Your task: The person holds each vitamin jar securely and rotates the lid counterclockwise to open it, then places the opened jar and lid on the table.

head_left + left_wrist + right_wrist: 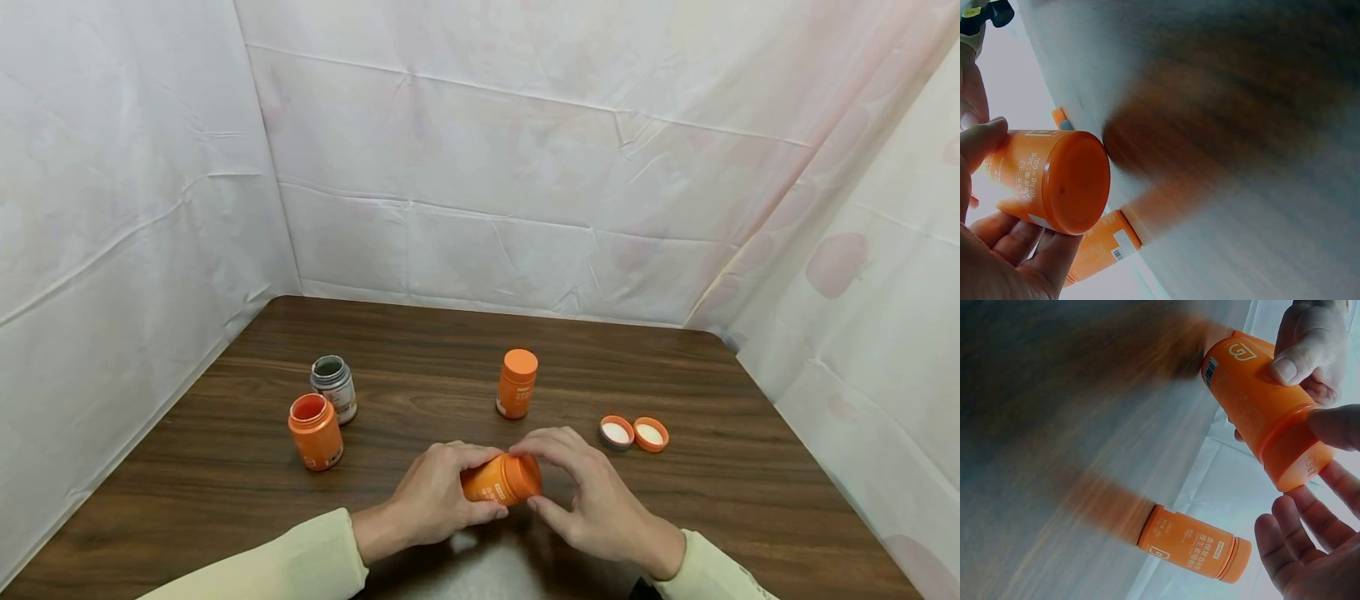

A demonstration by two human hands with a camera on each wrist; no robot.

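Observation:
Tilted on its side above the table's front, an orange bottle point(483, 483) is gripped round its body by my left hand point(431, 492), its cap pointing right. My right hand point(592, 496) pinches the orange cap point(523, 476) between thumb and fingers; the cap sits on the bottle. The right wrist view shows the thumb and fingertips touching the cap point(1297, 447). In the left wrist view, the round base point(1079, 182) of the held bottle faces the camera. Beyond the hands, a second orange bottle point(517, 385) stands upright with its cap on.
On the left, an uncapped orange bottle point(318, 440) and an uncapped grey bottle point(341, 393) stand upright, close together. Two loose caps lie with white insides up at the right: a grey-sided cap point(617, 433) and an orange cap point(651, 435). White sheets point(465, 167) surround the wooden table point(420, 358).

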